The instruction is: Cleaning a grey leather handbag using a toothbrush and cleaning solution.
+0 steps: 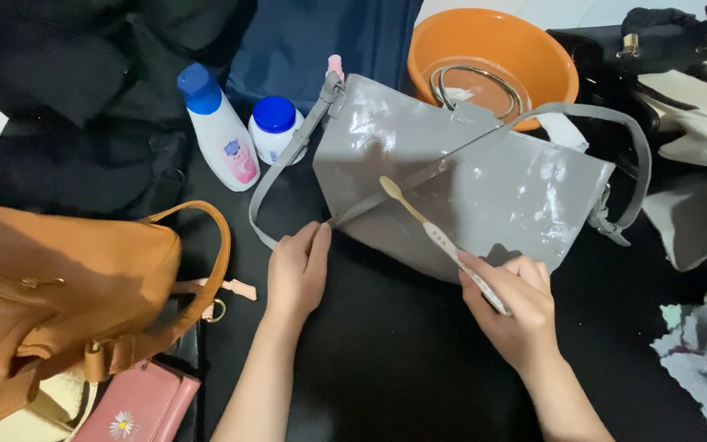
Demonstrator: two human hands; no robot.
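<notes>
The right hand (511, 307) pinches a toothbrush (439, 241) by its pale handle, bristle head resting on the glossy grey bag (484, 192) at the middle of the black worktop (394, 360); the left hand (298, 270) lies flat, fingers loosely together, pressing the bag's lower corner and strap. Scrubbing seems underway; next likely needs short firm strokes. Behind stand a white bottle (221, 131) and orange basin (493, 53)

I count on the table: orange basin (493, 49), white lotion bottle (221, 131), blue-lidded jar (276, 127), tan backpack (67, 286), pink wallet (141, 405).
</notes>
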